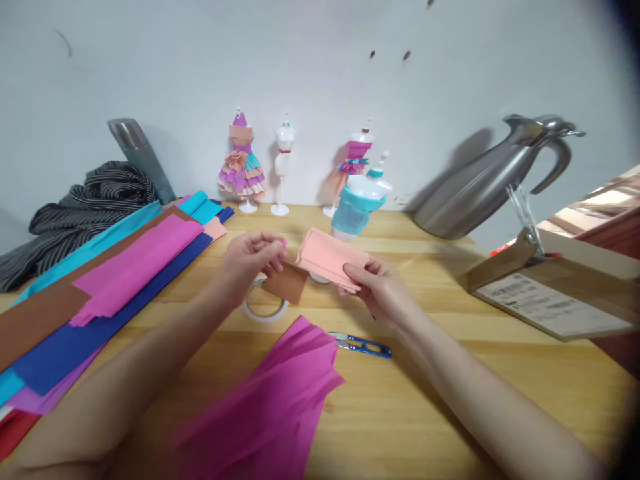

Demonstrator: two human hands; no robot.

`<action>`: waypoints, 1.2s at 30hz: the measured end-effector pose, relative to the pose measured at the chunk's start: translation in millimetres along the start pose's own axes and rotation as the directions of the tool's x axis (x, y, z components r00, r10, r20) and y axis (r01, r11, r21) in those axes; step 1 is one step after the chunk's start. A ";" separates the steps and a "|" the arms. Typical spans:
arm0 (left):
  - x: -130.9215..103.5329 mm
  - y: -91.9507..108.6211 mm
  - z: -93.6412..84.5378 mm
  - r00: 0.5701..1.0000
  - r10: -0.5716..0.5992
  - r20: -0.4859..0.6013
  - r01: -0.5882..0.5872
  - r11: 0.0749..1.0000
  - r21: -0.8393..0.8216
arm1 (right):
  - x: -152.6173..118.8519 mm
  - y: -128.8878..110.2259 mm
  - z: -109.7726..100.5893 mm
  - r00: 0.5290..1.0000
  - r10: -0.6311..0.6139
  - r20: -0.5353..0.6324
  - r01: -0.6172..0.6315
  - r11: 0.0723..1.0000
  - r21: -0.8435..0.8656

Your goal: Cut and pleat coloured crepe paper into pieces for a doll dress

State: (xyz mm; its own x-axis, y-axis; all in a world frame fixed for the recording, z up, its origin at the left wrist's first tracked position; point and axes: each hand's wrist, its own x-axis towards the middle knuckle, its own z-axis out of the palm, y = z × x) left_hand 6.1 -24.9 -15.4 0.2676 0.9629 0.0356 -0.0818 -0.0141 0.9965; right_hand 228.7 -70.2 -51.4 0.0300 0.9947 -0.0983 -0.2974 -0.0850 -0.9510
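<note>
My right hand (383,287) grips a folded stack of peach crepe paper (330,257), thumb on top, above the middle of the table. My left hand (253,257) is closed in a pinch, with a small pink scrap (283,245) showing at its fingertips, just left of the peach paper. Beneath the hands lie a roll of tape (249,308) and a brown piece of paper (294,285) that overlaps it. Blue thread snips (373,347) rest below my right hand. A large magenta crepe sheet (285,400), blurred at its near end, reaches toward me.
Several small dress forms stand along the wall, including one in turquoise (356,210) and one in ruffles (241,170). Coloured crepe sheets (135,257) are piled at left beside a striped cloth (117,187). A steel jug (475,180) and a cardboard box (555,290) occupy the right.
</note>
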 end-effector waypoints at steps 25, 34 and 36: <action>31.0 -28.2 -36.4 0.972 -0.044 0.232 -0.187 0.463 0.866 | 11.2 53.9 32.4 0.986 0.155 -0.066 -0.166 0.963 -0.211; 28.1 -29.0 -36.1 0.968 -0.034 0.247 -0.213 0.404 0.889 | 12.6 61.1 31.0 0.989 0.100 -0.109 -0.125 0.960 -0.251; 26.9 -29.5 -35.0 0.964 -0.021 0.264 -0.233 0.401 0.886 | 12.7 61.4 31.4 0.990 0.098 -0.102 -0.121 0.958 -0.262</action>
State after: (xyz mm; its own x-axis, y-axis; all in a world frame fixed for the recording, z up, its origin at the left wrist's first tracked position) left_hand -17.8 10.8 -46.5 0.5130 0.8578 0.0327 0.7551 -0.4690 0.4580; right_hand 180.8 -60.9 -101.9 0.0976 0.9706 -0.2201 -0.0387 -0.2172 -0.9753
